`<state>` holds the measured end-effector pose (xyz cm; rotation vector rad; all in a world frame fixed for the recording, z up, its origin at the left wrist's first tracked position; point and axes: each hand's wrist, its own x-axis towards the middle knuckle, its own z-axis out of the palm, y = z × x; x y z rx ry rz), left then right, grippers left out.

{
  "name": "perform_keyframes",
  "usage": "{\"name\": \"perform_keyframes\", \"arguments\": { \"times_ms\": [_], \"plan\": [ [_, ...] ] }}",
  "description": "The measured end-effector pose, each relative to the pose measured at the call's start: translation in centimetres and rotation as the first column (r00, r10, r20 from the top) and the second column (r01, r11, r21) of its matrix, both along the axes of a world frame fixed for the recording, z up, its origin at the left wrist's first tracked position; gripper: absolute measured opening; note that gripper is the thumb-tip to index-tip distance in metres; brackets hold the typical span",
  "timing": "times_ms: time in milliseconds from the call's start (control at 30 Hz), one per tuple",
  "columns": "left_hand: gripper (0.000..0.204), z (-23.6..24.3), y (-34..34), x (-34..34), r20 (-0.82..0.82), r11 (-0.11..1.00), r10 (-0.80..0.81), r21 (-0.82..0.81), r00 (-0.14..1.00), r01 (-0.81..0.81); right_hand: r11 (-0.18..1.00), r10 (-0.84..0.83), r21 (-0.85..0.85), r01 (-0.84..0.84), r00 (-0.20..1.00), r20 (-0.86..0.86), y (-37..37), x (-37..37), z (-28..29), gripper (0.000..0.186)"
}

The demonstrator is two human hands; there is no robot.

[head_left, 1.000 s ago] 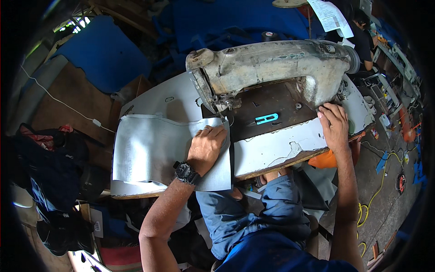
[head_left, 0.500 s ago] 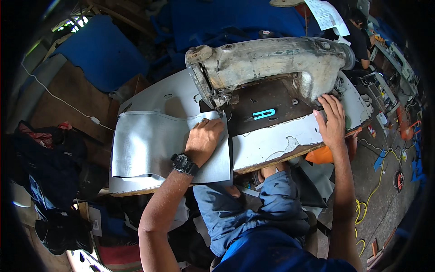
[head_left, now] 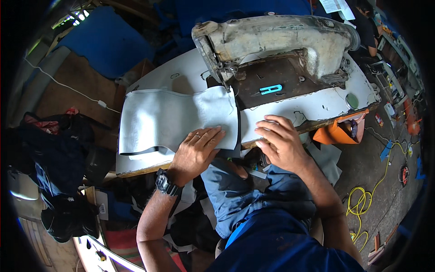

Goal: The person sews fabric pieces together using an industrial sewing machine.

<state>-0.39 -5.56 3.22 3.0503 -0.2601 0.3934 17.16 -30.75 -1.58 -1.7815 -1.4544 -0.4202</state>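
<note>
A pale grey sheet of material [head_left: 156,118] with a dark underside lies on the left part of the sewing table. Its far right corner is beneath the needle end of a worn sewing machine [head_left: 272,36]. My left hand [head_left: 197,152], with a black watch at the wrist, rests on the sheet's near edge, its fingers laid flat on top. Over the table's front edge, just right of the sheet, my right hand [head_left: 283,143] has its fingers apart and holds nothing. Teal thread snips [head_left: 270,89] lie on the dark machine bed.
The white tabletop [head_left: 267,115] has a chipped front edge. A round green-topped tin [head_left: 351,101] stands at its right end, and an orange pouch [head_left: 333,133] hangs below. Yellow cable [head_left: 360,201] coils on the floor. A person [head_left: 366,27] is at the far right.
My right hand has left the machine's base and come left and nearer, beside the sheet. My left hand has slid back from beside the needle to the sheet's near edge. The view has shifted.
</note>
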Motion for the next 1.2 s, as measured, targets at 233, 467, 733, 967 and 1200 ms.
{"name": "perform_keyframes", "arguments": {
  "times_ms": [233,467,733,967,1200],
  "plan": [
    [0.013,2.9,1.2,2.9,0.169,0.838,0.387,-0.475,0.907,-0.269,0.989,0.148,0.012,-0.148,0.986,-0.076,3.3,-1.0,1.4,0.02],
    [0.033,4.5,3.3,7.3,0.155,0.824,0.337,-0.525,0.929,-0.211,0.966,0.038,-0.257,0.013,0.98,0.193,12.2,-4.5,-1.7,0.089],
    [0.031,1.0,3.1,6.7,-0.192,0.97,0.137,-0.175,0.972,-0.171,0.888,0.19,-0.451,-0.095,0.967,0.17,12.3,-7.1,-2.3,0.09],
    [0.06,-0.2,3.3,7.3,-0.077,0.964,-0.178,-0.215,0.981,0.158,0.949,0.02,-0.297,0.104,0.922,0.386,12.2,-8.3,-3.7,0.052],
    [0.07,-0.8,3.8,7.3,-0.172,0.969,-0.157,-0.215,0.972,0.118,0.936,0.042,-0.342,0.089,0.933,0.358,12.3,-8.8,-3.7,0.055]
  ]
}}
